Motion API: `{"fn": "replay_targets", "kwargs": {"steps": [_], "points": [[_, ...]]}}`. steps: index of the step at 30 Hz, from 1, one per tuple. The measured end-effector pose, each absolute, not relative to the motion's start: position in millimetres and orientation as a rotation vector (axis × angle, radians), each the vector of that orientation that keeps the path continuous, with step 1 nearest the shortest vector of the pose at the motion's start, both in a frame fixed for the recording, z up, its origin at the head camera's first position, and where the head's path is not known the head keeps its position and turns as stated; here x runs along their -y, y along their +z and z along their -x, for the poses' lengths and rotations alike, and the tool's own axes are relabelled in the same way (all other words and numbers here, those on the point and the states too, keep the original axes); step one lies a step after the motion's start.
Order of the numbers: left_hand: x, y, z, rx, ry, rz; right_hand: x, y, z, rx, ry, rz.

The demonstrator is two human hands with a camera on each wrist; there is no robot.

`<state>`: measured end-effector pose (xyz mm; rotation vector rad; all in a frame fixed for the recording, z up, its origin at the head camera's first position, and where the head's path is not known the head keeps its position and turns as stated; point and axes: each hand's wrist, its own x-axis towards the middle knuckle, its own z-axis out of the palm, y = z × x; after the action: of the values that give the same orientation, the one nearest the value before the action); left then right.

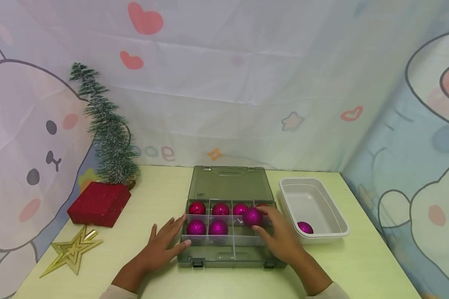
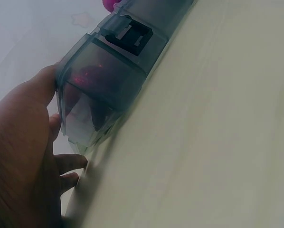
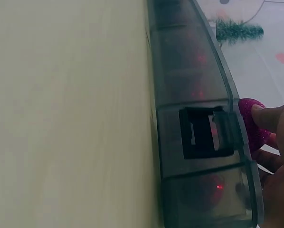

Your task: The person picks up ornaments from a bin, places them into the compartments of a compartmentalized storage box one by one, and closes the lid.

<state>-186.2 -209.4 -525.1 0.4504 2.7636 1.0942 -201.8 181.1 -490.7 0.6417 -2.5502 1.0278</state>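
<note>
A grey see-through compartment box [image 1: 205,262] lies with its lid raised at the back. In its back row sit several shiny balls, such as the red ball [image 1: 197,208] at the left end. Two glittery magenta balls, one at the left [image 1: 196,227] and one beside it [image 1: 218,227], fill the middle row's left side. My right hand [image 1: 282,236] pinches another glittery magenta ball [image 1: 252,216] above the box, between thumb and fingers; it overlaps the back row's balls. My left hand [image 1: 164,245] rests at the box's left side, fingers spread, thumb at the rim.
Right of the box stands a white tub [image 1: 314,195] with one glittery magenta ball [image 1: 305,227] inside. At the left are a small artificial tree [image 1: 110,133], a dark red block [image 1: 99,203] and a gold star [image 1: 72,251]. A printed curtain [image 1: 224,83] closes off the back.
</note>
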Motion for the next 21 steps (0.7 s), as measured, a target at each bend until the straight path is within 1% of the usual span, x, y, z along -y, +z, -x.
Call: {"fn": "replay_targets", "kwargs": {"steps": [11, 21], "points": [[209.4, -525.4, 186.4, -2.770, 1.091, -0.456, -176.8, -502.7, 203.3, 2.432, 0.972, -0.739], [209.7, -526.7, 186.6, -2.784, 1.095, -0.467, -176.0, -507.7, 201.3, 2.447, 0.979, -0.741]]}}
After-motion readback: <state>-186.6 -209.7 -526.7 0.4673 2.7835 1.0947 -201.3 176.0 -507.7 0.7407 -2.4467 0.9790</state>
